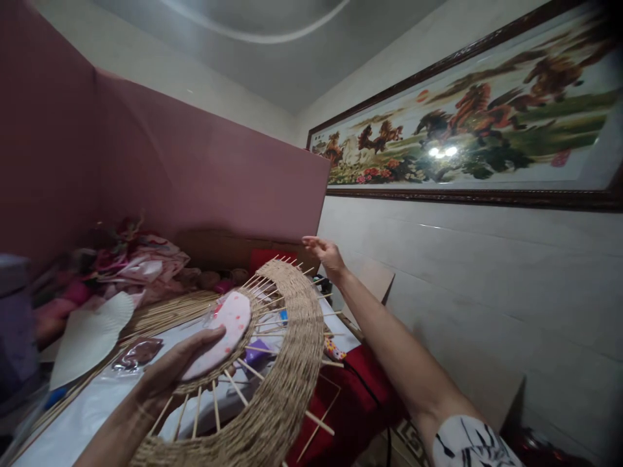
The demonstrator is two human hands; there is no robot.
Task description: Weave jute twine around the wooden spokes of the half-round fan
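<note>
A round weaving of twisted tan cord point(302, 318) on thin wooden sticks tilts up in front of me, with a wide outer band and open spokes. At its centre lies a white padded piece with red dots point(230, 332). My left hand point(178, 366) grips this middle part, thumb on top of the white piece; its other fingers are mostly hidden beneath. Beyond the outer rim, my right hand point(328, 256) is raised, apart from the band. Its fingers are pinched together, and whatever they hold is too fine to make out.
A white table surface point(78, 415) lies below, with a bundle of tan cord point(170, 311), a white pleated fan shape point(92, 334) and a plastic-wrapped brown item point(139, 353). Pink cloth point(150, 263) is heaped behind. Red fabric point(360, 395) lies right; a pink panel point(219, 168) stands behind.
</note>
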